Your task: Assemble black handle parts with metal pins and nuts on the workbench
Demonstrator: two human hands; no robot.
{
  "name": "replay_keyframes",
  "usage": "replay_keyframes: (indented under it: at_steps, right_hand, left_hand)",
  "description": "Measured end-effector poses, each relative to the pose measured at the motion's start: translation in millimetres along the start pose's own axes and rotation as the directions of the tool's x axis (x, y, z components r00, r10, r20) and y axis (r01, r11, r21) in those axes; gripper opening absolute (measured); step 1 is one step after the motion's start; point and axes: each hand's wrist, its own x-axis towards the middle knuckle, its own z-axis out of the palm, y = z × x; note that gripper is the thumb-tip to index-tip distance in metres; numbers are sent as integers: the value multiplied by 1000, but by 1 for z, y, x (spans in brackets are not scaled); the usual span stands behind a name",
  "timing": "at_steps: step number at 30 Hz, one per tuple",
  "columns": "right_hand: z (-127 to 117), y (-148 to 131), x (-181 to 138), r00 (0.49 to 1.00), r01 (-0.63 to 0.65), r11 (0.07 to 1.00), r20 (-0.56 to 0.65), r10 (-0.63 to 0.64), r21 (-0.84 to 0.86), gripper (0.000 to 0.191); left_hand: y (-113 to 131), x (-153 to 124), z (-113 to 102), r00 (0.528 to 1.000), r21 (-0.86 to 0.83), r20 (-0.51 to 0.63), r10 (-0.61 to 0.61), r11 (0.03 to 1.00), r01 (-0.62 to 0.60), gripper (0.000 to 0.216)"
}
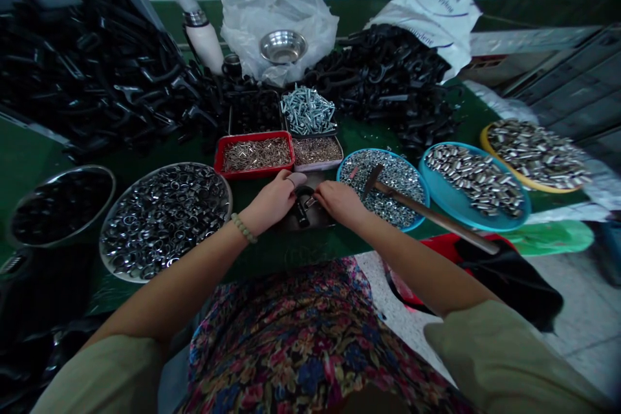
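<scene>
My left hand [274, 204], with a covering on one finger and a beaded bracelet at the wrist, is closed on a black curved metal part [301, 212]. The part rests low over a dark metal plate [317, 218] in front of me. From the other side, my right hand [342, 202] pinches a small shiny metal piece [311, 201] against the black part. My fingers hide some of both pieces. Just beyond the hands stand a red tray [218, 158] of small pins and a pale tray [334, 162] of similar pins.
A hammer [412, 205] lies across a blue basin [427, 197] of small metal pieces. Farther right are a blue basin [519, 223] and a yellow basin [485, 139] of metal cylinders. A round tray [104, 249] of rings stands left. Black parts [97, 71] are heaped behind.
</scene>
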Motion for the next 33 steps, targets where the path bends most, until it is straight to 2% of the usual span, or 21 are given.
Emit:
replay_keyframes:
  at_steps: [3,7,10,14,17,20,22,24,25,26,28,30,33]
  right_hand:
    - [-2,-4,-3,1000,26,993,21,-24,-114,26]
    - [-6,-4,-3,997,-1,997,72,7,-83,24]
    - [-5,-3,-3,999,22,986,44,-15,-164,20]
    - [4,-5,-1,993,120,959,8,-122,-258,21]
    - [6,-5,0,992,128,964,17,-128,-232,28]
    - [-2,6,-10,990,132,968,-19,-139,-216,29]
    - [-13,27,-29,992,6,969,-120,-37,-246,33]
    - [-24,57,-51,960,-245,926,-207,190,-289,38]
    - [-27,73,-61,934,-346,883,-203,294,-316,39]
    - [-29,86,-70,926,-378,860,-155,345,-343,38]
    - [-30,101,-81,927,-365,851,-59,371,-379,37]
    - [-29,95,-82,930,-350,860,-27,367,-370,37]
    - [-31,55,-72,922,-385,898,-64,381,-212,35]
  left_hand:
    - [-3,1,0,1000,-15,-3,-8,1000,8,40]
    - [-3,1,1,1000,-16,0,-18,1000,18,40]
    - [5,-1,1,1000,63,25,-2,998,0,35]
    - [14,-9,5,996,245,83,30,968,-50,27]
    - [9,-18,10,995,318,83,48,945,-72,24]
    - [-3,-28,14,993,289,30,111,951,-115,23]
    - [-10,-35,18,991,262,-19,131,957,-121,24]
    - [-15,-41,21,993,256,-58,107,963,-89,31]
    - [-17,-44,23,994,254,-71,86,965,-66,35]
    - [-19,-46,26,995,249,-80,64,967,-42,38]
    - [-23,-48,29,996,232,-89,26,973,-4,43]
    - [-24,-49,31,996,205,-90,10,979,9,43]
    - [-24,-48,30,996,171,-84,15,985,0,42]
